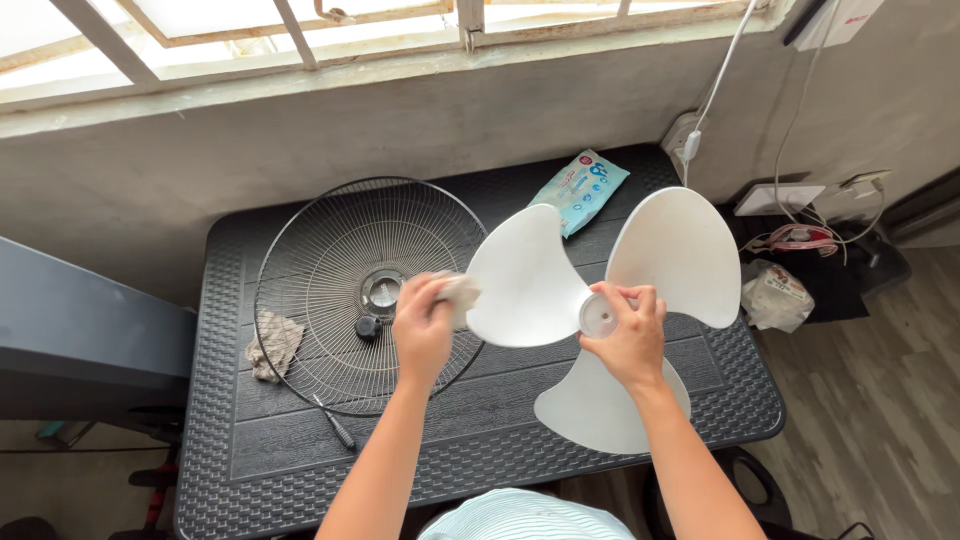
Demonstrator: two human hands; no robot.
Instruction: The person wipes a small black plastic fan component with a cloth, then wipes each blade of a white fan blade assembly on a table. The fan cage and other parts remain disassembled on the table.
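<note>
A white three-bladed fan blade (600,300) is held above the dark surface (480,440) by its hub, around which the right hand (625,340) is closed from below. The left hand (422,330) is curled shut on a crumpled wipe (462,293), which is pressed against the edge of the blade nearest to it. Beneath and beyond the left hand a wire fan guard (350,290) lies flat, with a small dark knob (368,326) on it; a grey rag (272,345) rests further out to that side, and what seems to be a screwdriver (335,425) lies nearer the body.

Since the blade is gripped at the hub alone, it could be tipped or twisted out of the fingers if the wipe were pushed hard against the thin plastic. The loose knob could be knocked off the guard.

Beyond both hands, a flat rectangular light-blue pack of wipes (580,190) lies near the wall. Out past the right hand, a crumpled white bag (775,295) with printing is seen off the surface.
</note>
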